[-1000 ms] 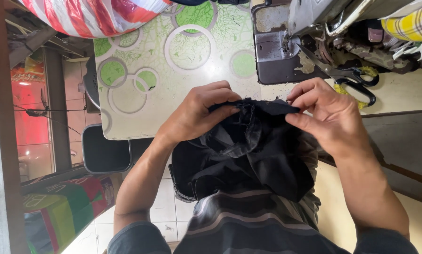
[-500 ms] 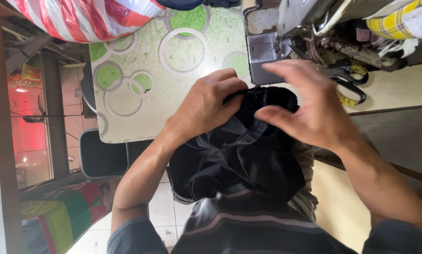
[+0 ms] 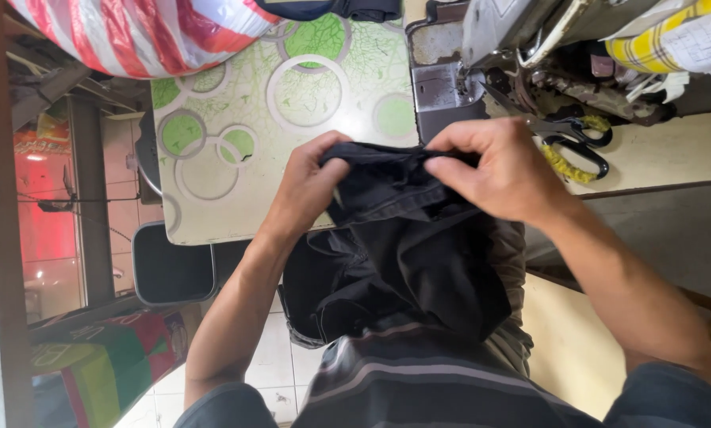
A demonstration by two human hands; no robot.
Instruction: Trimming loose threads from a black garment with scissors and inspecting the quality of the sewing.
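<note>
A black garment (image 3: 403, 254) lies bunched over my lap and against the table's near edge. My left hand (image 3: 308, 190) pinches its upper hem on the left side. My right hand (image 3: 502, 170) grips the same hem on the right, fingers curled over the fold. Both hands hold the cloth's top edge just in front of the sewing machine's metal plate (image 3: 442, 87).
A table (image 3: 236, 119) with a green-and-white circle pattern lies ahead. The sewing machine (image 3: 530, 32) stands at the upper right, with black-handled scissors (image 3: 577, 143) beside it. A red-and-white striped bag (image 3: 141, 32) rests at the upper left. A dark stool (image 3: 171, 265) stands below the table.
My right hand has come down from above the cloth and taken hold of the hem. The garment's top edge now sits a little closer to the machine plate.
</note>
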